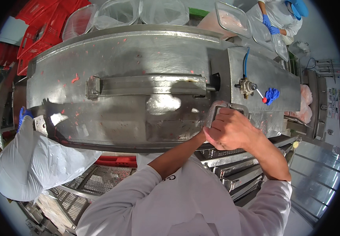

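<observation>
- Both hands are clasping one metal loop handle (228, 107) on the near right part of the big steel lid (138, 98).
- Right hand (238, 129) is sitting on top, fingers curled tight around the handle's near bar, knuckles pointing far.
- Left hand (211, 135) is tucking in just left of and under the right one; mostly hidden, fingers looking closed on the same handle, though the grip itself is hard to see.
- Handle is lying directly at the fingertips, no gap; its bar is running left-right, across the forearms.
- Both forearms are coming up from the near edge and converging on it; the right hand is covering more of the bar.
- Long bar (150, 85) on the lid is running left-right, far-left of the hands, untouched.
- Valve with blue hose (247, 84) and a blue rag (272, 95) are sitting just right-far of the handle.
- Perforated trays (233, 165) are stacking near, under the hands.
- Another person in blue gloves (271, 24) is working at far right, well apart.
</observation>
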Demonstrator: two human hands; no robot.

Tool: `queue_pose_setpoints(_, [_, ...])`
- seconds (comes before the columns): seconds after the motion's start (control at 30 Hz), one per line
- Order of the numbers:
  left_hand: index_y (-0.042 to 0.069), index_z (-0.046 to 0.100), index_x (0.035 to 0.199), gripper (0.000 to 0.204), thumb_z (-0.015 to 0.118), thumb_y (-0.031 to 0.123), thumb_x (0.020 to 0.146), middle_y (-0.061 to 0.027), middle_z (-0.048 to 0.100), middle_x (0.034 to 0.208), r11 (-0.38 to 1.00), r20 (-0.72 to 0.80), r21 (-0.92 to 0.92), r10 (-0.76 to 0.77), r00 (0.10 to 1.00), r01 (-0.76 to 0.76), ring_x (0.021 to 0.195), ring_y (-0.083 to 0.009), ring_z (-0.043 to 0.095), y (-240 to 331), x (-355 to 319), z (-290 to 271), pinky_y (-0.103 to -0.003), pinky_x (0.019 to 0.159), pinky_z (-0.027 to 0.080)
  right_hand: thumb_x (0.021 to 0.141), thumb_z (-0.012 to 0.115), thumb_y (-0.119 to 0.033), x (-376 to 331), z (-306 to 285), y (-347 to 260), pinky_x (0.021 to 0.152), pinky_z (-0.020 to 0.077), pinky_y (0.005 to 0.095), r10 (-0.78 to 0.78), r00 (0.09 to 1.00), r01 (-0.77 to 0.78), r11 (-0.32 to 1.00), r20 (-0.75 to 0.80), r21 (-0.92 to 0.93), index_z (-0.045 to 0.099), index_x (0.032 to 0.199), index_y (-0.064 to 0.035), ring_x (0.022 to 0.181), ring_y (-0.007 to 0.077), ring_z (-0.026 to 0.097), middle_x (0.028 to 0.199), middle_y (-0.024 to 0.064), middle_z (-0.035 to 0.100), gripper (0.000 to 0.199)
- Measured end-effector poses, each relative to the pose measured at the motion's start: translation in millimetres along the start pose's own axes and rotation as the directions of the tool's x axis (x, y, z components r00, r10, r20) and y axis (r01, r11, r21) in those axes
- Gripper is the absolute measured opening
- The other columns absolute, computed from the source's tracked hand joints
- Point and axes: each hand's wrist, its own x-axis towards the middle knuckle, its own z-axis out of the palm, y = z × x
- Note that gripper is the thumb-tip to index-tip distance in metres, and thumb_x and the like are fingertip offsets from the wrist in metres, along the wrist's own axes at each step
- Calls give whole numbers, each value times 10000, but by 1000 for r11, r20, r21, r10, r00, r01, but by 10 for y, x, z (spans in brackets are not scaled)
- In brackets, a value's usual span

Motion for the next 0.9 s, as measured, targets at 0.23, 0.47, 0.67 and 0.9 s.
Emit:
queue_pose_setpoints(0.23, [166, 593, 831, 412, 492, 487, 1069, 19, 585, 757, 999, -27, -27, 45, 999, -46, 666, -126, 562, 46, -86, 41, -354, 662, 512, 765, 757, -140, 52, 112, -165, 598, 477, 348, -37, 999, 38, 999, -5, 29, 595, 597, -77, 547, 213, 563, 572, 21, 551, 241])
queue_pose_setpoints(0.47, [195, 565, 766, 419, 513, 480, 1069, 56, 542, 673, 996, -1, -87, -23, 1000, 22, 586, -97, 514, 68, -196, -324, -331, 591, 486, 757, 760, -153, 68, 288, -331, 604, 476, 346, -98, 993, 94, 993, 61, 65, 601, 607, -73, 564, 205, 581, 575, 19, 565, 233])
queue_pose_setpoints(0.67, [180, 577, 672, 494, 596, 542, 1008, 39, 557, 580, 980, -195, -71, -195, 961, 185, 469, -109, 493, 236, -384, -354, -321, 472, 450, 813, 700, -167, 148, 444, -487, 606, 489, 359, -155, 985, 145, 981, 74, 130, 637, 566, -37, 558, 242, 612, 560, 83, 614, 285])
queue_pose_setpoints(0.9, [-17, 610, 597, 634, 614, 475, 996, -126, 555, 517, -104, -165, 944, 670, 724, 312, 496, -202, 569, 1445, -1496, -640, -398, 530, 467, 805, 645, -166, 188, 1626, -381, 577, 504, 396, -102, 880, 47, 991, 463, 127, 690, 653, -130, 627, 232, 680, 624, 67, 654, 162])
